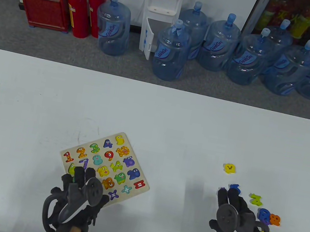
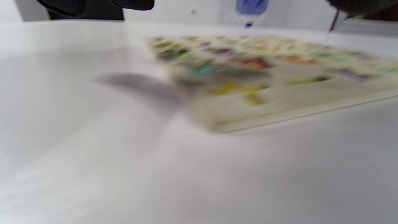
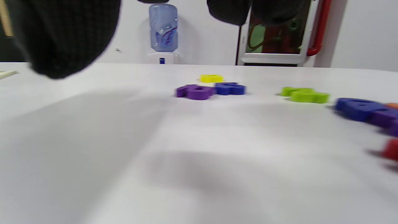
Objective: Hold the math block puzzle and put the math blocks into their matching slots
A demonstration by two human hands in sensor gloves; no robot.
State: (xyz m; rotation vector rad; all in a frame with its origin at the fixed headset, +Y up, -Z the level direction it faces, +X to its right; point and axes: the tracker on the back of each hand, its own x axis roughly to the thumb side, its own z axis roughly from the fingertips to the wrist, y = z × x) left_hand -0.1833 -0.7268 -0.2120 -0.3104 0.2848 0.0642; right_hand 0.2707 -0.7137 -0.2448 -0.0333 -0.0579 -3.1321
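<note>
The math puzzle board (image 1: 134,190) lies flat on the white table, turned at an angle, with many coloured number and sign blocks seated in it. My left hand (image 1: 82,173) reaches over the board's near-left corner with fingers stretched out; whether it touches is unclear. The left wrist view is blurred and shows the board (image 2: 279,105) below my fingertips (image 2: 93,6). My right hand (image 1: 229,195) is empty, fingers stretched just short of a blue block (image 1: 234,187) and a purple block (image 3: 196,91). The blue block also shows in the right wrist view (image 3: 230,88).
More loose blocks lie to the right: yellow (image 1: 229,168), green (image 1: 256,199), blue-purple (image 1: 264,215), orange (image 1: 274,219), and a red one (image 3: 391,149) beside my right hand. Water bottles and fire extinguishers stand on the floor beyond the table's far edge.
</note>
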